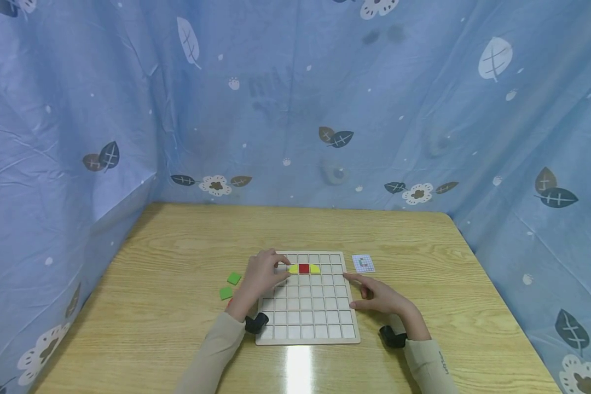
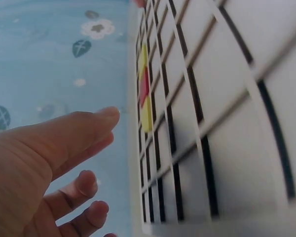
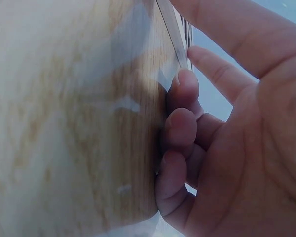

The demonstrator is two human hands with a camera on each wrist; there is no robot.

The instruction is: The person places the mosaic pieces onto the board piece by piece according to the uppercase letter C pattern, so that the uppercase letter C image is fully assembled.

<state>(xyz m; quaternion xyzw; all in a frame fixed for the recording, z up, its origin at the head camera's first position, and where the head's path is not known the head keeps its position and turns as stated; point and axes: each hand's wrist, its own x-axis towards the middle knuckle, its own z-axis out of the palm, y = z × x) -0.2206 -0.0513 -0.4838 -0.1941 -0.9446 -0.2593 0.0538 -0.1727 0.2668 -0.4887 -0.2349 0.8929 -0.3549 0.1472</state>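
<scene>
A white gridded board (image 1: 307, 331) lies on the table. In its second row from the far edge sit a red square tile (image 1: 303, 268) and, on either side, a yellow tile with a curved edge (image 1: 314, 268) and another yellow tile (image 2: 146, 114). My left hand (image 1: 262, 273) hovers over the board's far left part, thumb and index finger apart beside the left yellow tile. Nothing shows between those fingers in the left wrist view. At the board's right edge, my right hand (image 1: 378, 296) touches the rim with thumb and outstretched index finger; its other fingers curl in.
Left of the board lie a green tile (image 1: 233, 278) and a second green tile (image 1: 226, 293). A red piece (image 1: 230, 301) is mostly hidden by the left forearm. A small printed card (image 1: 363, 263) lies right of the board. Blue patterned curtain (image 1: 295, 164) surrounds the wooden table (image 1: 187, 235).
</scene>
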